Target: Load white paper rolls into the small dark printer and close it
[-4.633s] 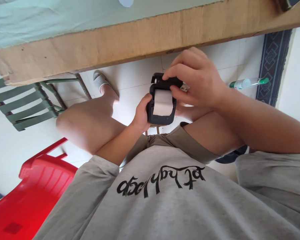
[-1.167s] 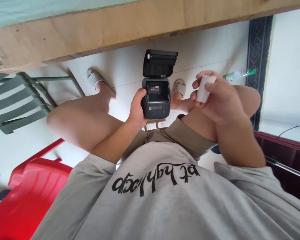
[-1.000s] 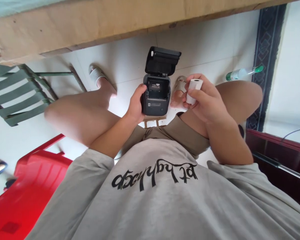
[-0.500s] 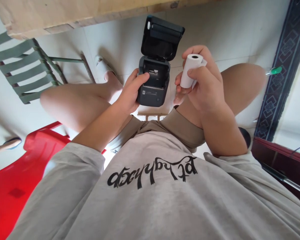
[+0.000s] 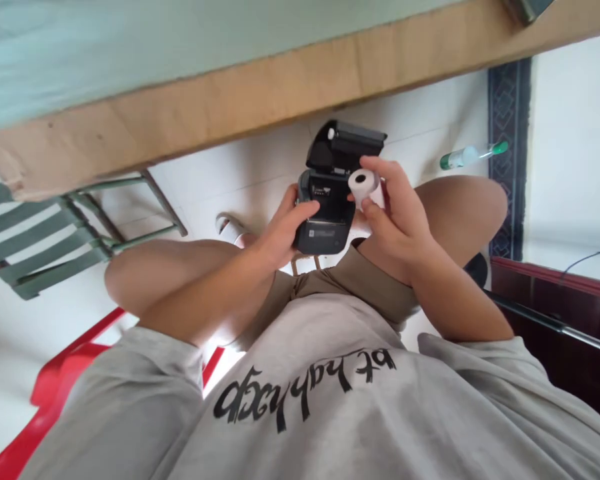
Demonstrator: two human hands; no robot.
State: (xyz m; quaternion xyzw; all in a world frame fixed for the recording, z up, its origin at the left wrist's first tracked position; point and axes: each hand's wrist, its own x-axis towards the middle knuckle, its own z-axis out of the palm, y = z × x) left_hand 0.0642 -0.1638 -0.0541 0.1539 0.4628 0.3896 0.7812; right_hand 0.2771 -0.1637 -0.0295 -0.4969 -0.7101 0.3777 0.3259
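A white paper roll point(image 5: 373, 192), hollow end towards the viewer, is held just beside the right edge of the black device point(image 5: 324, 235); whether they touch cannot be told. The right hand point(image 5: 397, 210) pinches the roll between thumb and fingers: probably light, slightly yielding, apt to unwind, best taken by its curved side. The left hand point(image 5: 283, 230) clasps the device, whose hard shell should suit a side hold better than the raised lid point(image 5: 325, 152). Beyond: wooden table edge point(image 5: 230, 103); bottle point(image 5: 460, 158) on the floor point(image 5: 260, 170)
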